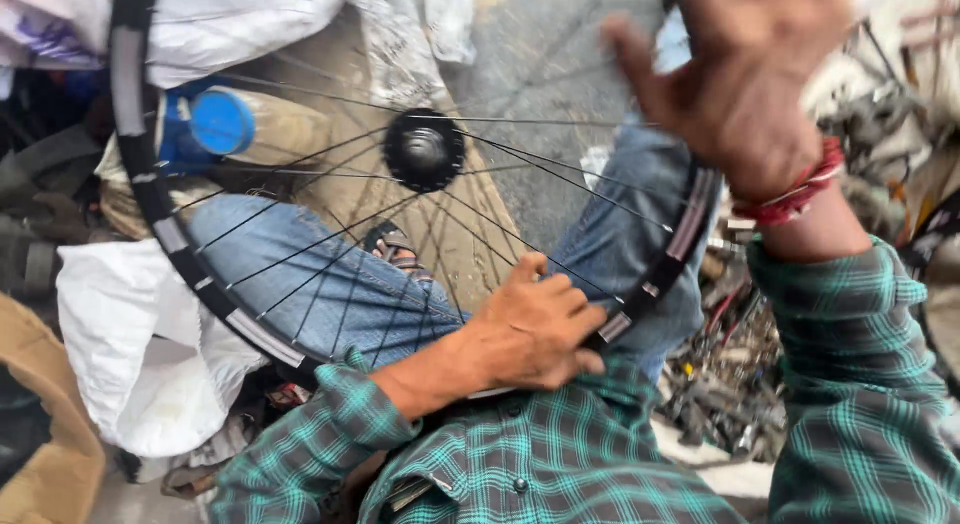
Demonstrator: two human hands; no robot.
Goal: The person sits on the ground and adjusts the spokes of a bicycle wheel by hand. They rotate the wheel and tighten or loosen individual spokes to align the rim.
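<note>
- Wheel first: black spoked bicycle wheel (300, 234) with a metal hub, stood on edge across the person's lap over blue jeans (330, 284).
- Looks light and stiff, though thin spokes probably bend easily, so I'd hold it by the rim.
- Left hand (535, 324) is clamped on the bottom rim.
- Right hand (740, 74) is raised by the upper rim, fingers spread, gripping nothing.
- White sack (140, 354) and blue-capped bottle (215, 124) sit to the left.
</note>
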